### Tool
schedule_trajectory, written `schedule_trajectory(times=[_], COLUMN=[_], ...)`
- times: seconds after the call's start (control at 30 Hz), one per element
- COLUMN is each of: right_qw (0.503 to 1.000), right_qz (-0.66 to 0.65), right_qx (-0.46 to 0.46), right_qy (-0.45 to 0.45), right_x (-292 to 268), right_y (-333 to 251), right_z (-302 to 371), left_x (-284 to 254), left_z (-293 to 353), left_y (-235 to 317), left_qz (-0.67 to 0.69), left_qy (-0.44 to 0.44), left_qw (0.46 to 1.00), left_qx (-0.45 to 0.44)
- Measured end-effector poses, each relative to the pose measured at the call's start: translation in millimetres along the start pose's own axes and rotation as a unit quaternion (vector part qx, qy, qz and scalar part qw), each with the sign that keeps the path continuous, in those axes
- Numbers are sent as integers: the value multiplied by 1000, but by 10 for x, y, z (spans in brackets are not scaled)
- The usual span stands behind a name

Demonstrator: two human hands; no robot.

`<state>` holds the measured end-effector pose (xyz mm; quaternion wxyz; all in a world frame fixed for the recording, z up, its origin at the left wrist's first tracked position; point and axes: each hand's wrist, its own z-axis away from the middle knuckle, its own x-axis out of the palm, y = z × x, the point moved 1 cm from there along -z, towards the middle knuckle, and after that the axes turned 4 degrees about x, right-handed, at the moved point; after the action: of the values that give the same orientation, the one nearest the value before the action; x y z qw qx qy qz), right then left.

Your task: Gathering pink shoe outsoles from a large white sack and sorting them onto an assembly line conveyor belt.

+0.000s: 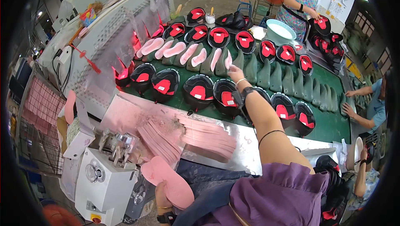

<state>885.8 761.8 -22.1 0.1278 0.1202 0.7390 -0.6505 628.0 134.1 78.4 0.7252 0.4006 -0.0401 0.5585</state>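
Observation:
My left hand is closed on a pink insole, holding it low beside the white machine. Stretched out over the green work surface, my right hand has its fingers at a small pink insole piece on one of the dark green shoe lasts. Its fingertips are small and partly hidden, but they look pinched at that piece. Pink insoles lie on several lasts to the left of it, such as this insole. Black-and-red shoe uppers line both sides of the lasts.
Stacks of pink insoles lie on the metal table before me. A white machine stands at lower left, a large perforated machine behind it. Co-workers stand at the far right and right edge. A pale green basin sits farther back.

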Motion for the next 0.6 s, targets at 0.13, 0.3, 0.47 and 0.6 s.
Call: schedule_trajectory(times=[0.13, 0.3, 0.47, 0.6], right_qw=[984, 857, 814, 832], right_qz=[-26, 6, -68, -8], right_qx=[-60, -49, 38, 103], right_qy=[-165, -512, -575, -545], right_x=[1102, 1237, 1139, 1426], right_y=[-1368, -2114, -2339, -1885], right_z=[1184, 3506, 4465, 4242], left_x=[61, 171, 273, 121], left_z=[200, 105, 210, 234], left_y=[58, 95, 254, 229], left_qz=[-2, -77, -104, 18], left_qy=[18, 13, 50, -21], left_qw=[999, 987, 983, 992], left_qx=[38, 139, 145, 124])
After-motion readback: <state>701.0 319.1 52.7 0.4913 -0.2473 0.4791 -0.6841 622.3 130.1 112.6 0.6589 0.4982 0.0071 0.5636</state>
